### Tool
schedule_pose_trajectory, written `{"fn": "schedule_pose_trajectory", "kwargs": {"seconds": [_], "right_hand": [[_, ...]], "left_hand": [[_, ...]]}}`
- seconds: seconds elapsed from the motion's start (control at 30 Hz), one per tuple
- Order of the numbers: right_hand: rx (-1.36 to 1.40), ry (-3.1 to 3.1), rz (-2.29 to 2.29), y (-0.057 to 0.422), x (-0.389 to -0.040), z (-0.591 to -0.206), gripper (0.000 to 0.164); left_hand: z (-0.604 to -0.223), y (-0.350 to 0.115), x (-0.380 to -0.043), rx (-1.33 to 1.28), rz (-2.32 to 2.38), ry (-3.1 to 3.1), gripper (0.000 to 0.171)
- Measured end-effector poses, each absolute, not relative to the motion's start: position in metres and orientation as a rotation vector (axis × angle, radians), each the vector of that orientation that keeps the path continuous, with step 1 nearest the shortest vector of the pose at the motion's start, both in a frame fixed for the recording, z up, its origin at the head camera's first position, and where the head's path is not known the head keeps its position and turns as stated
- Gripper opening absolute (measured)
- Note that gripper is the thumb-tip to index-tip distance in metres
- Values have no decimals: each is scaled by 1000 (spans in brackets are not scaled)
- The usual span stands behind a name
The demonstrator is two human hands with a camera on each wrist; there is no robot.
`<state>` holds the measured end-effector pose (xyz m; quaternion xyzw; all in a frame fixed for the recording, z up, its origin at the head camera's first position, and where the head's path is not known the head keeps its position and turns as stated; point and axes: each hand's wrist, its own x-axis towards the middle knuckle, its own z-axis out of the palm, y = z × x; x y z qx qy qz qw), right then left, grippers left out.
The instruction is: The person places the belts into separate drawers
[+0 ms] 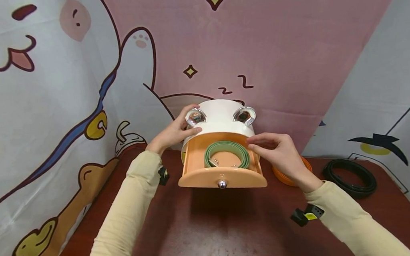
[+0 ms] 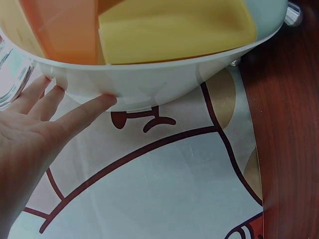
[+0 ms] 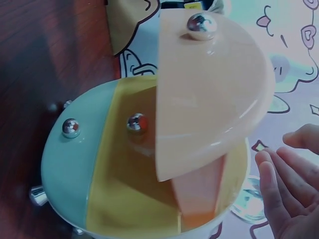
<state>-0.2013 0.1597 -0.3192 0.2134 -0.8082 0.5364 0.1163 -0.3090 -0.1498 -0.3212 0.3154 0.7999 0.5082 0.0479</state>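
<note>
A small white cabinet (image 1: 220,116) with silver ring ears stands on the table. Its orange top drawer (image 1: 198,178) is pulled out, with a round silver knob in front. Inside the drawer lies a coiled green belt (image 1: 225,145). My left hand (image 1: 174,133) rests on the cabinet's upper left side by one ear; the left wrist view shows its fingers extended against the white shell. My right hand (image 1: 281,154) is beside the drawer's right edge. In the right wrist view, the right hand (image 3: 291,186) has bent, relaxed fingers with nothing between them.
Below the orange drawer are a yellow drawer (image 3: 112,189) and a green drawer (image 3: 65,159), both closed. On the table to the right lie an orange coil (image 1: 282,176), partly behind the right hand, and a black coiled belt (image 1: 361,190). A printed cloth (image 1: 275,58) hangs behind.
</note>
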Motion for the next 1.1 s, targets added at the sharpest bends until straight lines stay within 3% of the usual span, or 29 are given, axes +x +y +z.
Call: {"fn": "schedule_pose_trajectory", "kwargs": {"seconds": [1.1], "right_hand": [[723,-2406,1677,163,-165,-318,18]], "left_hand": [[-321,-149,-307,981,1548,2438,70]]}}
